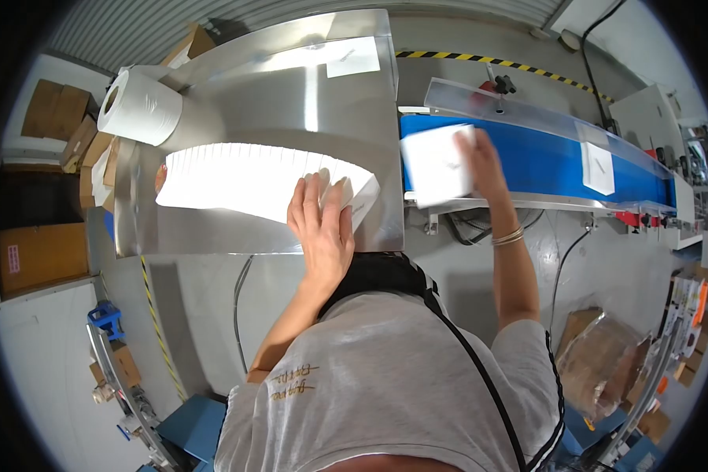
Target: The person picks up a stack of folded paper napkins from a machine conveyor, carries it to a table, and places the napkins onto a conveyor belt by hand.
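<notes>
A long row of white flat packets (236, 177), stacked face to face on edge, lies across the metal table. My left hand (322, 224) rests on the right end of this row, its fingers stretched out and apart over the packets. The last packets there lean over to the right. Above the near end of the blue conveyor belt (519, 157), my right hand (482, 165) grips a white square packet (439, 165) by its right edge. That hand and packet are slightly blurred. Farther along the belt lies another white packet (598, 167) with a small dark mark.
On the metal table (252, 98) stand a large white roll (141, 106) at the back left and a white sheet (352, 57) at the back. A clear guard rail (511, 106) runs along the belt's far side. Cardboard boxes (55, 110) are stacked at left.
</notes>
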Demonstrator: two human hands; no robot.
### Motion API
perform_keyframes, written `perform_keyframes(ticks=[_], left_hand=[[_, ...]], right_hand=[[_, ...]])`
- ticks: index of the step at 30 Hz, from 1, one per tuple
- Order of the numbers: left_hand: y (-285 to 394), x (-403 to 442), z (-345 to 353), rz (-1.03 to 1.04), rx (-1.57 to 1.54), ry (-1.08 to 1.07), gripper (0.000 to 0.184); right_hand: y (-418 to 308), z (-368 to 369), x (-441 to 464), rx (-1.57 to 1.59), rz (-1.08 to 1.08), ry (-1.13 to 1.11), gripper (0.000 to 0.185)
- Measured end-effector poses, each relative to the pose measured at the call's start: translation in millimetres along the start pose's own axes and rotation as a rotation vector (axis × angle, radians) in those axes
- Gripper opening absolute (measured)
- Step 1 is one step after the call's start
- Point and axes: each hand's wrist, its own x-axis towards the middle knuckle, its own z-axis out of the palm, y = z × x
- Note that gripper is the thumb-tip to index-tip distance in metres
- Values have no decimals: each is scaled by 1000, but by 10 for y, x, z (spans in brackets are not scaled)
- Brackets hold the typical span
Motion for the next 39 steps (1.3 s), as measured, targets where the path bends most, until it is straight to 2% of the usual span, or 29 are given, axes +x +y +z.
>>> perform_keyframes(ticks=[1, 3, 6, 9, 11, 13, 15, 18, 21, 23, 25, 26, 27, 30, 32, 33, 34, 35, 36, 37, 38, 39], left_hand=[[-7, 8, -5, 1, -7, 5, 36], [0, 5, -15, -4, -21, -15, 36], [-4, 9, -9, 6, -24, -11, 35], [-7, 16, -6, 15, -26, -9, 35], [-5, 1, -19, 25, -20, -27, 35], [-11, 17, -29, 46, -6, -44, 34], [19, 40, -74, 50, 6, -65, 33], [58, 96, -118, 9, -19, -32, 34], [4, 104, -73, -49, -44, -5, 35], [-59, 98, -21, -59, -46, 6, 34], [-93, 78, 0, -42, -41, 15, 33], [-86, 75, -8, -55, -36, 5, 34], [-75, 78, -20, -65, -32, -6, 34], [-60, 107, -48, -80, -34, -19, 35], [-68, 117, -45, -70, -34, -18, 35], [-82, 114, -40, -56, -33, -20, 35], [-90, 113, -39, -40, -33, -23, 35], [-92, 118, -47, -38, -32, -44, 35], [-89, 123, -60, -36, -31, -62, 34], [-83, 128, -73, -35, -29, -80, 33], [-63, 137, -94, -34, -33, -79, 33], [-42, 151, -119, -35, -36, -77, 33]], right_hand=[[164, -140, 102, 40, 135, 106, 34], [380, -420, 278, -339, 175, 320, 38], [523, -504, 181, -1076, -173, 771, 42], [105, -376, 16, -703, -533, 423, 48], [-134, -39, -158, -139, -497, -145, 55], [-634, 270, -374, 7, -312, -525, 48], [-776, 548, -397, -78, -443, -646, 44], [-533, 720, -274, -67, -723, -550, 34], [-323, 479, -225, 257, -34, -500, 26], [-51, 222, -29, -181, -83, -115, 34], [116, -36, 83, -84, 92, 138, 38], [406, -236, 198, -170, 71, 227, 37], [402, -311, 233, -254, 50, 319, 38], [312, -339, 91, -1213, -168, 732, 44], [83, -316, 82, -774, -430, 313, 51], [-22, -131, 5, -453, -447, 94, 55], [-328, 56, -126, -271, -438, -186, 57], [-533, 237, -191, -147, -317, -445, 59], [-681, 392, -265, -63, -335, -607, 59], [-776, 575, -298, -47, -336, -688, 56], [-739, 717, -269, -72, -569, -668, 50], [-643, 769, -232, -74, -589, -653, 49]])
